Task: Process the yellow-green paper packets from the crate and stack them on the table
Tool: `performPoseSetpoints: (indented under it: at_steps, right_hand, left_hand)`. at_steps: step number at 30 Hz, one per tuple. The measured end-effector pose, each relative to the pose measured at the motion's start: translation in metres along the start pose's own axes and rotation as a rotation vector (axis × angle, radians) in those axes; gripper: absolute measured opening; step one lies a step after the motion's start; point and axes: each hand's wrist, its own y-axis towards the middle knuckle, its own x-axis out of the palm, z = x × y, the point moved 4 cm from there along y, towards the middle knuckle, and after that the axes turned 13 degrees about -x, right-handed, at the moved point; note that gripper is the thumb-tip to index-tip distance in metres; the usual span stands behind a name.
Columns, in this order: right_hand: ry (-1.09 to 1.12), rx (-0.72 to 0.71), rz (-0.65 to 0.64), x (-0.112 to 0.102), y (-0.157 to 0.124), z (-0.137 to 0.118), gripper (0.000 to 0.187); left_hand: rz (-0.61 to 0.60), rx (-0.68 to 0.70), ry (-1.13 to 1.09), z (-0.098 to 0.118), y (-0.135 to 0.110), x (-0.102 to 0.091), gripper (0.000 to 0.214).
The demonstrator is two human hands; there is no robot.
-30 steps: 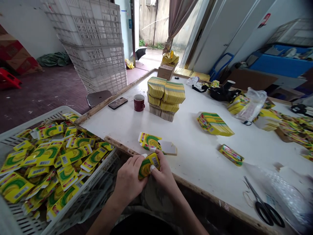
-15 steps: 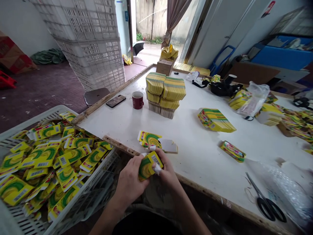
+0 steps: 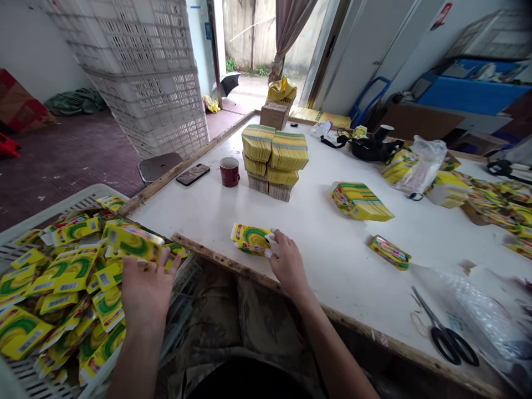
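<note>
My left hand (image 3: 147,282) is over the near side of the crate, its fingers spread. Just beyond its fingertips is a small yellow carton (image 3: 135,242), blurred and tilted above the heap; it looks let go. On the table, near the front edge, lies another yellow carton (image 3: 251,238) with a green and yellow swirl. My right hand (image 3: 290,263) pinches this carton's right end between thumb and fingers, and white wraps cover some fingertips. The white plastic crate (image 3: 124,191) at left holds many similar cartons (image 3: 68,271).
On the white table (image 3: 199,213) stand a phone (image 3: 193,174), a maroon mug (image 3: 230,172) and stacked flat cartons (image 3: 274,160). Farther right lie a carton bundle (image 3: 361,200), a single carton (image 3: 389,252), scissors (image 3: 444,330) and bubble wrap (image 3: 486,310). Tall crates (image 3: 137,72) rise behind.
My left hand has moved left from the table edge to the crate with the carton both hands held. My right hand has let go of it and taken hold of the carton on the table.
</note>
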Motion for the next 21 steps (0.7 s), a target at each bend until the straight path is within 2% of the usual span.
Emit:
performPoseSetpoints:
  at_steps: [2,5,9,13,15,17,19,21]
  right_hand:
    - [-0.123,-0.011,-0.082,0.005,0.005,0.004,0.043]
    - [-0.134,-0.013,-0.099,0.011,0.009,0.004,0.047]
    - [-0.099,0.009,-0.080,0.012,0.012,0.004,0.048]
    - [0.025,0.019,-0.013,0.007,0.009,0.001,0.051]
    - [0.233,0.024,0.027,0.006,0.002,-0.010,0.052]
    - [0.574,0.043,0.029,0.009,-0.009,-0.027,0.052]
    - [0.917,0.061,-0.045,0.015,-0.023,-0.052,0.052]
    - [1.110,0.061,-0.147,0.019,-0.037,-0.076,0.053]
  left_hand:
    - [-0.019,-0.150,-0.102,-0.007,-0.001,0.002,0.039]
    - [-0.115,-0.331,-0.135,-0.033,-0.015,0.014,0.026]
    - [-0.252,-0.389,-0.019,-0.063,-0.032,0.028,0.039]
    - [-0.348,-0.416,0.017,-0.079,-0.043,0.039,0.051]
    - [-0.393,-0.366,-0.019,-0.081,-0.049,0.046,0.055]
    - [-0.423,-0.278,-0.121,-0.077,-0.057,0.053,0.058]
    - [-0.423,-0.231,-0.233,-0.072,-0.064,0.061,0.056]
    - [-0.404,-0.187,-0.305,-0.065,-0.067,0.068,0.047]
